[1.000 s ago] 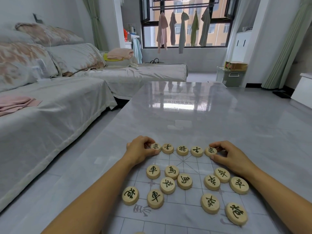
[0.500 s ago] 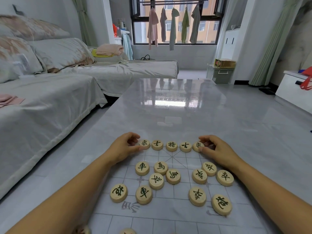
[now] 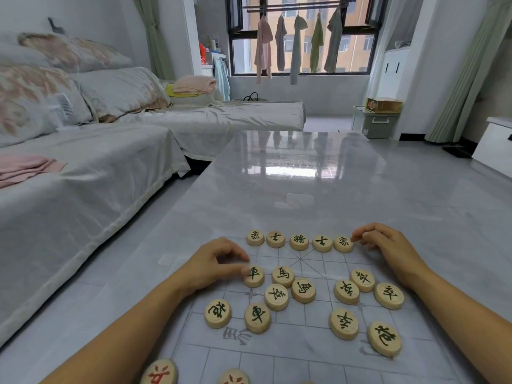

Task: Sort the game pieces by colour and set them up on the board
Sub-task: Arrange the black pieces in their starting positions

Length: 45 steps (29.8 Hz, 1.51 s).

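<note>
A thin printed board lies on the near end of the grey table. Five black-lettered wooden discs form a back row. My left hand has its thumb on the left edge of a black chariot piece, with the forefinger curled just above it. My right hand holds its curled fingertips against the right edge of the row's end piece, a black elephant. Several other black pieces lie loose on the board, such as a horse. Red-lettered pieces show at the bottom edge.
The glossy grey table stretches away from me toward the window. A covered sofa runs along the left, close to the table's edge. A storage box and a white cabinet stand at the far right.
My left hand left the left end of the back row and came nearer, to the chariot piece. My right hand stayed at the right end piece.
</note>
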### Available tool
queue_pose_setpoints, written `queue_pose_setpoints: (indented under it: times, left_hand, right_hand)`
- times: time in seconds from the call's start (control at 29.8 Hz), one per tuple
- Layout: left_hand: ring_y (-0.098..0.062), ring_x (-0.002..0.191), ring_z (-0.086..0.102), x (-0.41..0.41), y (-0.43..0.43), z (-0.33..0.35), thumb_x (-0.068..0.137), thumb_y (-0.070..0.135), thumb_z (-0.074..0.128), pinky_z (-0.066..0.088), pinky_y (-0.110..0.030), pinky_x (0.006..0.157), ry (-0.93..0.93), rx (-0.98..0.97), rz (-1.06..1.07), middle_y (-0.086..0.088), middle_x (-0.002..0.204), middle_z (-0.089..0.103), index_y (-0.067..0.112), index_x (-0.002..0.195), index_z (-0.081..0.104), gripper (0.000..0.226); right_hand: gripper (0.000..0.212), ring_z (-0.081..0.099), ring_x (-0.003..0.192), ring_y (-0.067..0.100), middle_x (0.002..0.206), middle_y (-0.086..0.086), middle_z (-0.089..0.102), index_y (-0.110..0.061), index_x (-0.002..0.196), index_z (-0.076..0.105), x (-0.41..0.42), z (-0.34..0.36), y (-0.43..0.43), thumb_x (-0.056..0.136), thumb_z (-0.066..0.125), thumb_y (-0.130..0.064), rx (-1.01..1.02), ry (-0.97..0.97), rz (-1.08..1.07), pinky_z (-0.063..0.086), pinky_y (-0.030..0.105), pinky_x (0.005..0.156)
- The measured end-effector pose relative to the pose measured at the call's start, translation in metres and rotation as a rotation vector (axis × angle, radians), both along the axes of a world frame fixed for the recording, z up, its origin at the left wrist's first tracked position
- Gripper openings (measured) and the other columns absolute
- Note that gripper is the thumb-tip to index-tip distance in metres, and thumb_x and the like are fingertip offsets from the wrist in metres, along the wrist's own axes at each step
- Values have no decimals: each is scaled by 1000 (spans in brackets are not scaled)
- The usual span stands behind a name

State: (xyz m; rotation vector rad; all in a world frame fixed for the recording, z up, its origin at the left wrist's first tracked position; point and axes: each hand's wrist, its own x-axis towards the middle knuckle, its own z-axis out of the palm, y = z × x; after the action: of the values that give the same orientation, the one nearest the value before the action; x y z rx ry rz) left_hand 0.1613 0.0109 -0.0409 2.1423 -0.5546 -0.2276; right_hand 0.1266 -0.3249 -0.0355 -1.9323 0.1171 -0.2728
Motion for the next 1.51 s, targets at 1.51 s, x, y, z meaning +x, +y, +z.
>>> queue_pose_setpoints:
  times: [1.51]
  left_hand:
    - [-6, 99, 50, 13, -2, -18, 37, 87, 58, 44, -31, 89, -211, 144, -25, 18, 102, 54, 48, 96, 59, 71]
  right_hand:
    - [39, 58, 94, 20, 111, 9, 59, -13, 107, 62, 3, 6, -26, 79, 67, -39, -626, 284, -58, 47, 31, 81]
